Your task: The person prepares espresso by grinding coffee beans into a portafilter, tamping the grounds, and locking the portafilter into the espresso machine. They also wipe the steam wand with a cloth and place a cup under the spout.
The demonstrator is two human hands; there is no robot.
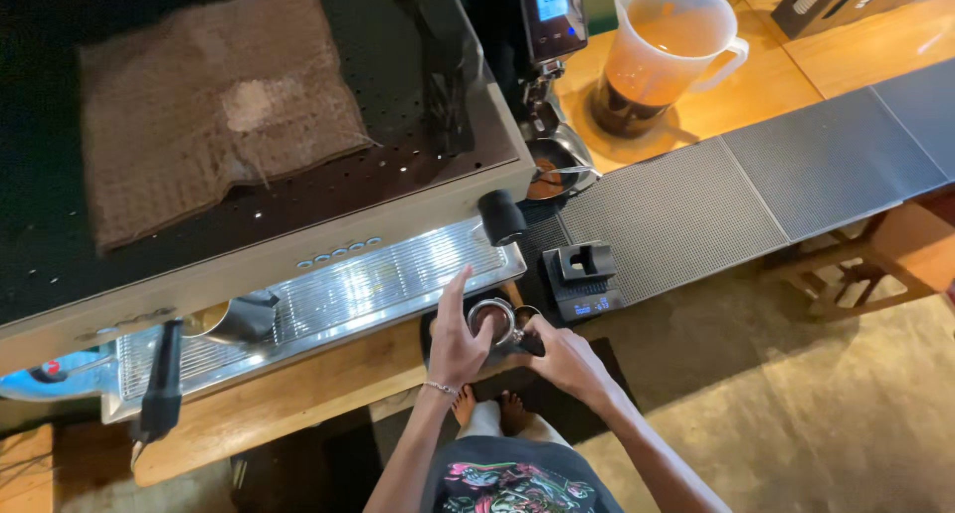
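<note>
Left hand (456,346): nearest the camera; index finger raised, remaining fingers curled beside the basket rim; whether it grips the rim cannot be told.
Portafilter (494,320): at the counter's front edge between both hands; basket filled with brown grounds.
Right hand (569,359): clenched around the portafilter handle.
Progress: judged dosed with grounds; not yet locked into the machine; whether tamped cannot be told.
Espresso machine (298,264): left and behind; burlap cloth (209,100) lying on top; steam wand (159,384) hanging at far left.
Black knob (500,217): projects from the machine corner, just above the hands; possible obstruction.
Scale (583,274): just right of the hands.
Grinder (552,35): behind.
Plastic jug (662,50): far right, well apart.
</note>
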